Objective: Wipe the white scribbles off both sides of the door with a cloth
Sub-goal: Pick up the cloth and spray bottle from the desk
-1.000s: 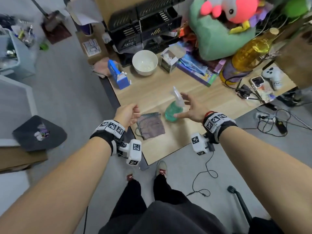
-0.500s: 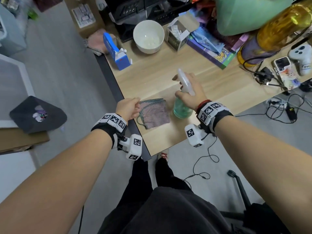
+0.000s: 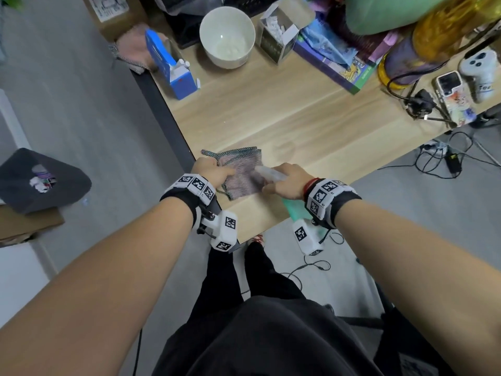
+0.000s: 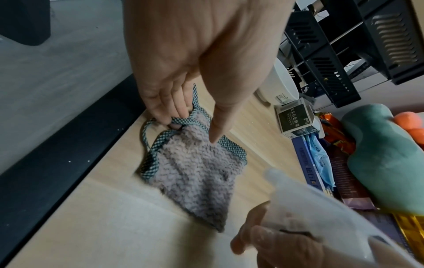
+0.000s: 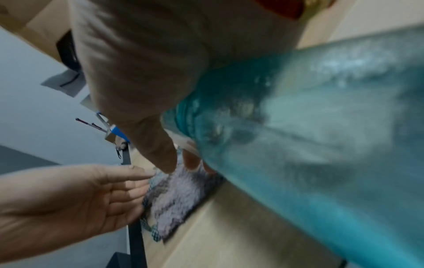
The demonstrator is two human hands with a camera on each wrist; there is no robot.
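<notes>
A pinkish-grey fuzzy cloth (image 3: pixel 244 172) with a teal checked border lies near the front left corner of the wooden table (image 3: pixel 271 118). My left hand (image 3: pixel 219 169) is at its left edge. In the left wrist view its fingertips (image 4: pixel 174 119) hook the lifted border of the cloth (image 4: pixel 195 174) and the thumb lies on top. My right hand (image 3: pixel 273 183) grips a teal spray bottle (image 3: pixel 294 210), tilted so that its white sprayer head (image 3: pixel 267 172) points over the cloth. The bottle (image 5: pixel 298 127) fills the right wrist view above the cloth (image 5: pixel 174 197). No door is in view.
At the back of the table stand a white bowl (image 3: pixel 227 36), a blue carton (image 3: pixel 173 71) and a small open box (image 3: pixel 279 36). A big yellow bottle (image 3: pixel 433 36), a phone (image 3: pixel 450 90) and cables crowd the right. A dark cap (image 3: pixel 40 183) lies on the floor at left.
My right hand closed round the upright spray bottle, lifted it and tilted it toward the cloth. My left hand moved onto the cloth's left edge.
</notes>
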